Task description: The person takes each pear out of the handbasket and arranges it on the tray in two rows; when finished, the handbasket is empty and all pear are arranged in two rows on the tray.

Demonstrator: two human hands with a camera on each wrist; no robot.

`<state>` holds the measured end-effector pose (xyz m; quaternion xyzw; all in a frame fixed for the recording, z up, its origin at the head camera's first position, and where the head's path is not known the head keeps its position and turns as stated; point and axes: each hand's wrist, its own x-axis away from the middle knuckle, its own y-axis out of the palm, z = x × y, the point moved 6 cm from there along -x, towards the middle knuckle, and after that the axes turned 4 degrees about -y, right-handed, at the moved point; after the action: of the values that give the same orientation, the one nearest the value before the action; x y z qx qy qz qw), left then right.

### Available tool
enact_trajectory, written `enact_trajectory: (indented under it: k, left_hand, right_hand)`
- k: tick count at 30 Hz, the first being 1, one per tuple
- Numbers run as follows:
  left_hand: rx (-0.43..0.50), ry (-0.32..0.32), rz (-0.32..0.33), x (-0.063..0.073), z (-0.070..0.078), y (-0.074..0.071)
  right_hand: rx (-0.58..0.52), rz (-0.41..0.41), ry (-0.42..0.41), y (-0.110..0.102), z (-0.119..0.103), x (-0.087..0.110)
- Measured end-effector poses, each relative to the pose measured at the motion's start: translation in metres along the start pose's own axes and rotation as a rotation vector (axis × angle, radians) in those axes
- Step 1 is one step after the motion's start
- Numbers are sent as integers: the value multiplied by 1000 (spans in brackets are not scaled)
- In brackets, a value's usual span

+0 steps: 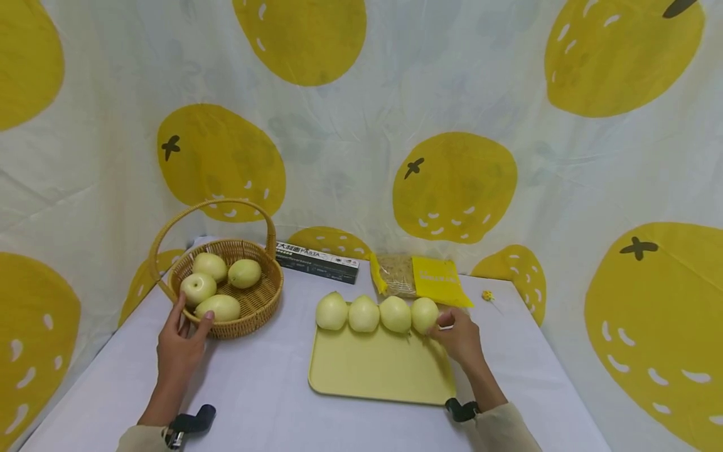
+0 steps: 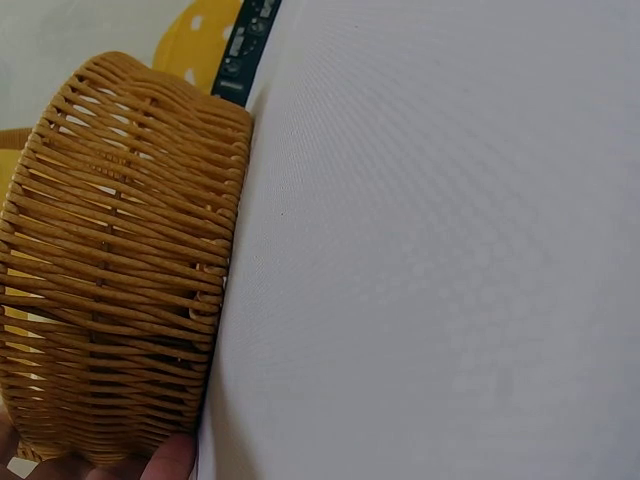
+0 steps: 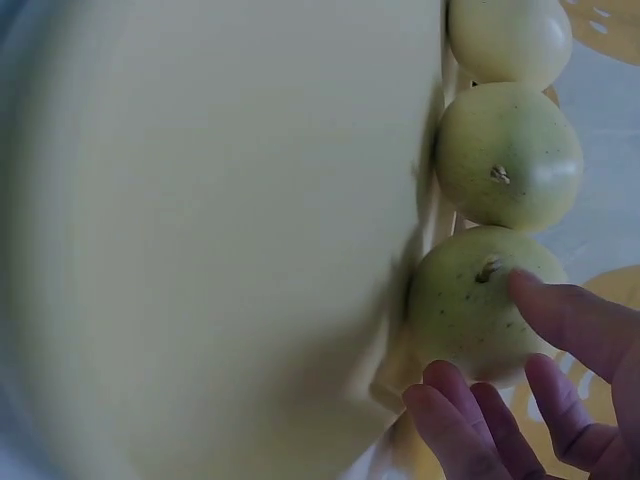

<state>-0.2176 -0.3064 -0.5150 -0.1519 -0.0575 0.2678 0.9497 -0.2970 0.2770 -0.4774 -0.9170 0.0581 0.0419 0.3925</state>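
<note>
In the head view, the left hand [image 1: 179, 346] grips the near left side of a round brown wicker basket [image 1: 248, 326] with an arched handle, four smooth pale yellow-green fruits [image 1: 209, 268] inside. The right hand [image 1: 460, 337] holds the rightmost round pale-green fruit [image 1: 425, 315], last of four touching in a row along the far edge of a rectangular pale-yellow tray [image 1: 378, 370]. Behind, on the white-covered worktop [image 1: 260, 389], lie a long dark-green-and-white box [image 1: 319, 263] lettered PASTA and a yellow bag with a clear window [image 1: 437, 279].

In the left wrist view, fingertips [image 2: 172, 457] press low against the basket's woven wall.

In the right wrist view, the thumb touches the end fruit beside its stem, with curved fingers at its side.
</note>
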Motion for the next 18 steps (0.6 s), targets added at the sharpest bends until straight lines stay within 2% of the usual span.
enact_trajectory:
  k: [5,11,15,18]
  left_hand:
    - [-5,-10,-13,-1,-4,1]
    - [3,-2,-8,-1,-2,0]
    - [-1,-1,1,0,-1,-1]
    - [-5,-15,-2,0,-1,-1]
  right_hand:
    - [65,33,-22,-2,-2,3]
    - [103,128,-102,-12,-30,4]
    - [46,153,-157,-9,-61,5]
    - [-50,130,-196,2,-84,5]
